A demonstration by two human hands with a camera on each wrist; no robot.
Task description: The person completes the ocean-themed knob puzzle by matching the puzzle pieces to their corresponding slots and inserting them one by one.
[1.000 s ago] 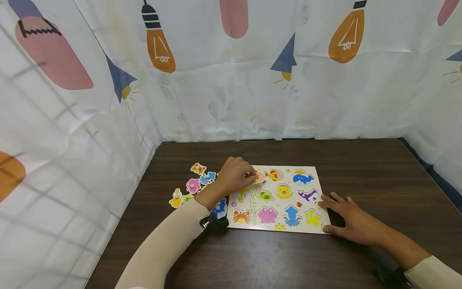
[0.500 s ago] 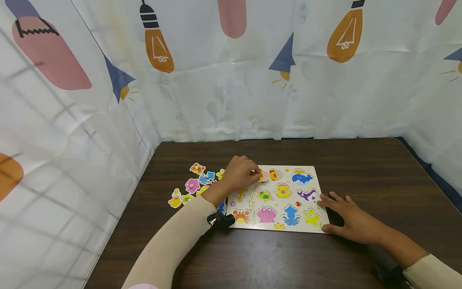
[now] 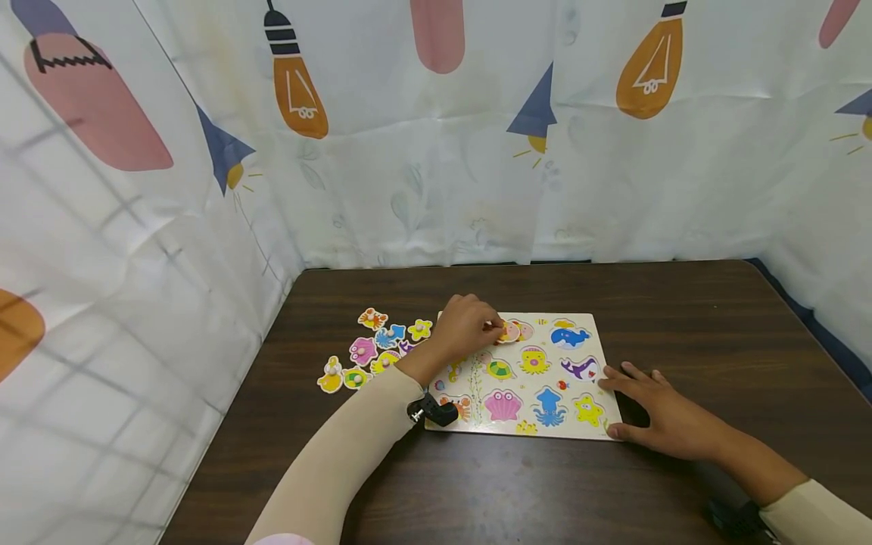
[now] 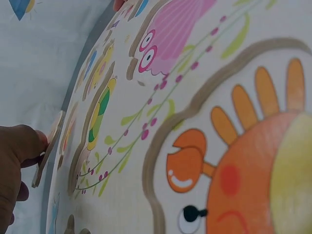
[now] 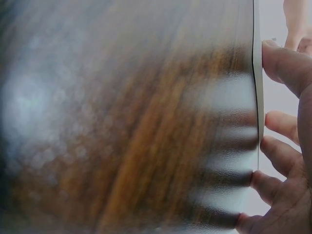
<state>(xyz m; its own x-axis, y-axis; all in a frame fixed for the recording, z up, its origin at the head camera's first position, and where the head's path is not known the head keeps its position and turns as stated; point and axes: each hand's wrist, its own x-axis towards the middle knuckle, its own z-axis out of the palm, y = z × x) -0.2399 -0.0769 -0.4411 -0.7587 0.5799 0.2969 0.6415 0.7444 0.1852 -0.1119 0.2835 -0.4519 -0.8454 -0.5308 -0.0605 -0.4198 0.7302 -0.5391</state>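
A white puzzle board printed with sea animals lies on the dark wooden table. My left hand pinches a small fish-shaped puzzle piece just above the printed fish in the board's top row. Seen edge-on in the left wrist view, this thin piece is between thumb and fingers, a little off the surface. My right hand rests at the board's right edge, fingers spread and thumb at the lower corner. The right wrist view shows its fingertips against the edge.
Several loose knobbed pieces lie left of the board, among them a crab, a pink shell, a star and a yellow piece. A patterned curtain stands behind the table.
My left hand has slid to the right along the board's top row with the fish piece, uncovering the star piece at left. The right hand has stayed in place.
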